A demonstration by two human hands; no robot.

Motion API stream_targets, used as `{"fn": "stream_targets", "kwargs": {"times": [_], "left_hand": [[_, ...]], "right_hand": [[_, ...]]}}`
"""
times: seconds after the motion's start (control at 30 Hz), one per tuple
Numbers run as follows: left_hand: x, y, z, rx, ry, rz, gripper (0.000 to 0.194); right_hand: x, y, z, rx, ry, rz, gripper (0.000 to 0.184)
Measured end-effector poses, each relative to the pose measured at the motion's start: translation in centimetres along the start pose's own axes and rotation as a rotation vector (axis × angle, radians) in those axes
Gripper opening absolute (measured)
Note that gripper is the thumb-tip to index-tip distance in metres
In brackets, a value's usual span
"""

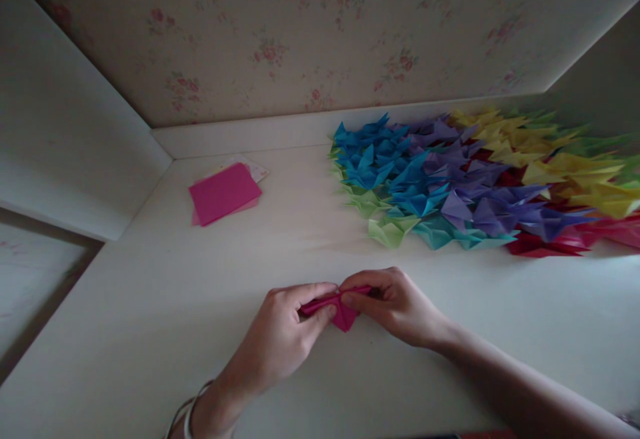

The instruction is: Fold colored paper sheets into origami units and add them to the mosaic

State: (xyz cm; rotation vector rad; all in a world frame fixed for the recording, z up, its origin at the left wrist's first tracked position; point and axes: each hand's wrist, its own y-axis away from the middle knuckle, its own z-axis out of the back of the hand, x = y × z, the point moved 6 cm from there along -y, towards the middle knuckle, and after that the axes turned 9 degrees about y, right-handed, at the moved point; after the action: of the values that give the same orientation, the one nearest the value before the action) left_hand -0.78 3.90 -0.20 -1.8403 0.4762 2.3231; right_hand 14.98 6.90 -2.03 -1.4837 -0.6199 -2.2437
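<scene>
A small piece of folded magenta origami paper [345, 318] is pinched between both hands above the white tabletop, one point of it facing me. My left hand [287, 329] grips its left side, thumb in front and fingers behind. On the other side my right hand [395, 306] holds it the same way, with the two thumbs close together near the middle. Fingers cover much of the paper, so its full shape is hidden. Bracelets circle my left wrist.
Folded paper cranes [430, 172] in blue, purple, yellow, green and red crowd the back right of the white table [150, 312]. At the back left lies a stack of magenta paper [225, 194]. Behind is a floral wall [270, 49]; a white panel [65, 99] stands left.
</scene>
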Motion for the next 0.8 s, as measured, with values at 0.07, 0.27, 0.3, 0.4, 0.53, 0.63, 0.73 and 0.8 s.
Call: {"fn": "stream_targets", "kwargs": {"times": [0.07,0.27,0.3,0.4,0.53,0.63,0.73,0.8], "left_hand": [[-0.25,-0.05,-0.06,0.019,0.023,0.017,0.024],[-0.11,-0.19,-0.03,0.043,-0.033,0.06,0.036],[-0.02,-0.21,-0.07,0.051,-0.039,0.06,0.034],[0.08,-0.25,-0.03,0.034,-0.059,0.039,0.03],[0.01,-0.28,0.03,0.009,-0.105,0.016,0.026],[-0.01,-0.22,0.01,0.002,-0.132,0.011,0.024],[0.03,-0.17,-0.02,-0.015,-0.141,0.01,0.024],[0.02,-0.17,-0.02,-0.039,-0.14,-0.003,0.023]], "right_hand": [[0.09,0.0,0.02,0.003,-0.006,-0.004,0.017],[0.24,0.03,-0.04,0.002,-0.044,-0.005,0.017],[0.27,0.02,-0.07,0.003,-0.042,0.0,0.017],[0.34,-0.01,-0.17,0.003,-0.045,0.01,0.017],[0.32,-0.05,-0.31,0.004,-0.038,0.011,0.017],[0.42,-0.05,-0.36,0.001,-0.022,0.017,0.016],[0.6,-0.06,-0.36,-0.004,-0.015,0.034,0.018],[0.59,-0.07,-0.39,-0.004,-0.017,0.037,0.021]]}}
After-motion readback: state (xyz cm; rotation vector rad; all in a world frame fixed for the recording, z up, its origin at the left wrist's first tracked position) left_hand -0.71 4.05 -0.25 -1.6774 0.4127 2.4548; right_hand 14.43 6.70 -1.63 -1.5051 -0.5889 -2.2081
